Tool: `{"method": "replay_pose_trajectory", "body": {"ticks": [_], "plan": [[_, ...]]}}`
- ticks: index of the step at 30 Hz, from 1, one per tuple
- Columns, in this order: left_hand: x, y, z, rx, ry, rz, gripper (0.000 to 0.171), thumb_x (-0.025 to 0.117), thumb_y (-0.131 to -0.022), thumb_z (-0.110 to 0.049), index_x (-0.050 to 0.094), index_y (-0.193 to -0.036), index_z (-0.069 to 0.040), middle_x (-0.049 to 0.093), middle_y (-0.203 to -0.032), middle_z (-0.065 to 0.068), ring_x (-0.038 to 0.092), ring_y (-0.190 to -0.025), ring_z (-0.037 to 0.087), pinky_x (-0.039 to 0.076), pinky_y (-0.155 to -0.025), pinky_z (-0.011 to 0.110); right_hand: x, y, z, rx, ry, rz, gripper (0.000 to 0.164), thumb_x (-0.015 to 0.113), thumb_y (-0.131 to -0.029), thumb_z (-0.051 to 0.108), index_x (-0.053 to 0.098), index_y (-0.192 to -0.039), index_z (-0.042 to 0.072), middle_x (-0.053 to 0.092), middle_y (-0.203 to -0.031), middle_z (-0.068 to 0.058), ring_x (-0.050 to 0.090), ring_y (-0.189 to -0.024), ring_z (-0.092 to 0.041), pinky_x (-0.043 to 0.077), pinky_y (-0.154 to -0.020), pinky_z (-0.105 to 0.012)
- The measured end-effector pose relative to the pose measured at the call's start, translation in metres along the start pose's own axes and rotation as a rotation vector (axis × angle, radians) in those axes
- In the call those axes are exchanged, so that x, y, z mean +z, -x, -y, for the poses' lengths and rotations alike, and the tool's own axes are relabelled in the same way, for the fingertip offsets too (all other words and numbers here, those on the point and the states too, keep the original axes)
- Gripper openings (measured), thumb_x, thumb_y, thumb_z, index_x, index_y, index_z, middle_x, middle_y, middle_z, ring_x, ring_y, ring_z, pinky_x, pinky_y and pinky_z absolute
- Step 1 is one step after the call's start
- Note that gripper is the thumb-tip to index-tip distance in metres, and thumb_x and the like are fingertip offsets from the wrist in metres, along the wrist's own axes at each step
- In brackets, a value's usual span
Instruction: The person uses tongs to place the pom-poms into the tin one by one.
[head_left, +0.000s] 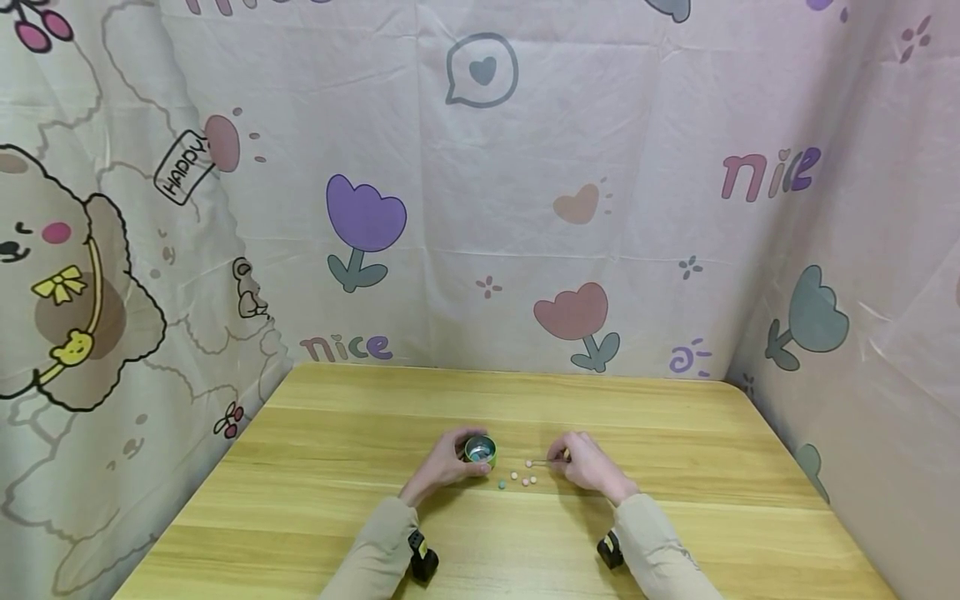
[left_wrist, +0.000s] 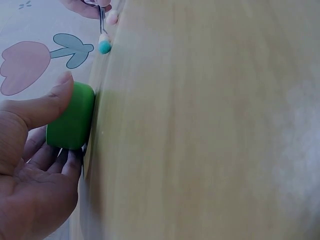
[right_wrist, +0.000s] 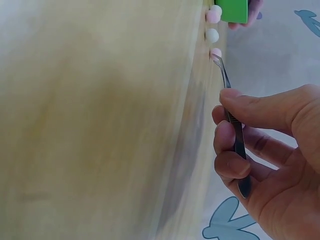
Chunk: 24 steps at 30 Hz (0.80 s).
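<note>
Nearest, beige cloth sleeves (head_left: 367,552). The left hand (head_left: 447,461) curls round a green cylindrical container (left_wrist: 75,116), contents unclear; the right hand (head_left: 588,465) pinches slim metal tweezers (right_wrist: 239,142). Between, five small pastel balls (head_left: 514,476) lie uncollected on the wooden table (head_left: 637,417).

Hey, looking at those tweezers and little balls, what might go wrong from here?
Several little balls lie loose on the table, so one may roll away. The tweezers have narrow tips that might slip off a ball. The left hand holds the green container nearby and could nudge the balls.
</note>
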<state>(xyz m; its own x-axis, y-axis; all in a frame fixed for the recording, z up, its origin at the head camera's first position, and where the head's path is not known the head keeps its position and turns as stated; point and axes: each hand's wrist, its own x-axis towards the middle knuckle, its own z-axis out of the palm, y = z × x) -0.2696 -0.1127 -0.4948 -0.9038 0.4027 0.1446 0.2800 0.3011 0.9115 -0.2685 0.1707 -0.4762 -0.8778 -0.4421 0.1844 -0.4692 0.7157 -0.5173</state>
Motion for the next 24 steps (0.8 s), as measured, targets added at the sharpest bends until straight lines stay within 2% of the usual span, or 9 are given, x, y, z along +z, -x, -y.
{"method": "replay_pose_trajectory", "body": {"ticks": [5, 9, 24], "plan": [[0.0001, 0.0016, -0.0043, 0.004, 0.028, -0.001, 0.061, 0.077, -0.082, 0.004, 0.050, -0.136, 0.013, 0.058, -0.131, 0.033, 0.055, -0.126, 0.051, 0.044, -0.111, 0.061, -0.0015, 0.0012, 0.0020, 0.034, -0.020, -0.002, 0.009, 0.071, -0.085, -0.003, 0.076, -0.088, 0.004, 0.074, -0.085, -0.008, 0.061, -0.078, -0.013, 0.052, -0.069, -0.023], [0.0005, 0.0005, -0.0006, 0.007, 0.027, 0.000, 0.061, 0.078, -0.082, 0.003, 0.051, -0.136, 0.013, 0.058, -0.132, 0.032, 0.056, -0.126, 0.050, 0.044, -0.110, 0.060, -0.0012, 0.0014, 0.0031, 0.060, -0.028, 0.003, 0.011, 0.071, -0.085, -0.004, 0.076, -0.090, 0.004, 0.074, -0.086, -0.006, 0.060, -0.078, -0.012, 0.051, -0.068, -0.022], [-0.0001, 0.0005, 0.0003, 0.004, 0.019, 0.002, 0.061, 0.079, -0.082, 0.001, 0.052, -0.136, 0.012, 0.058, -0.132, 0.032, 0.056, -0.126, 0.049, 0.043, -0.112, 0.060, -0.0001, 0.0002, 0.0073, 0.040, -0.030, 0.004, 0.009, 0.072, -0.084, -0.003, 0.076, -0.089, 0.003, 0.075, -0.087, -0.007, 0.063, -0.080, -0.014, 0.054, -0.071, -0.024]]}}
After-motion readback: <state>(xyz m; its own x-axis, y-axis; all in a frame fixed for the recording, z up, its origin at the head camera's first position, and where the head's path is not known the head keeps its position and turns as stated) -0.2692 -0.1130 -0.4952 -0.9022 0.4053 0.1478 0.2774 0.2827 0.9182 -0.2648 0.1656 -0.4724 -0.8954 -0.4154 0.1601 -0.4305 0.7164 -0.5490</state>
